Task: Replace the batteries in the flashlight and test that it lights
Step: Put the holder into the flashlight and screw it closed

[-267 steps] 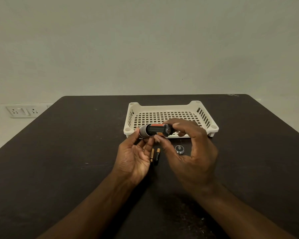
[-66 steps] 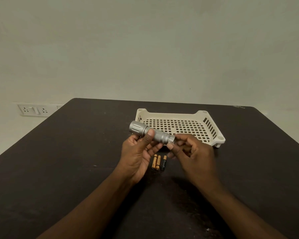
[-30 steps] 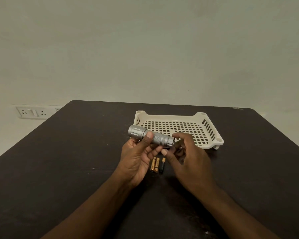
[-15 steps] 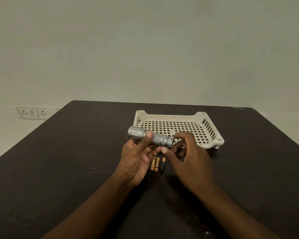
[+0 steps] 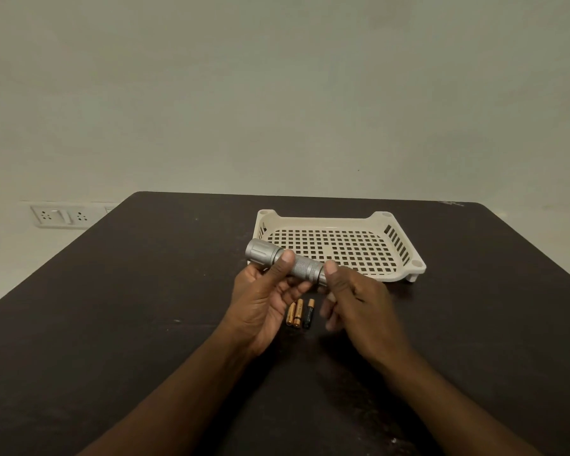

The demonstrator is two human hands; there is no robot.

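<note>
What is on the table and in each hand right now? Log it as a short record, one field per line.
flashlight: silver, held above the table, lying roughly level, head to the left
left hand: grips the flashlight body, thumb on top
right hand: thumb at the flashlight's tail end
batteries: three, side by side on the table below the hands
basket: white, perforated, nothing visible inside, behind the flashlight
table: dark
light: cannot tell, lens faces away
</note>
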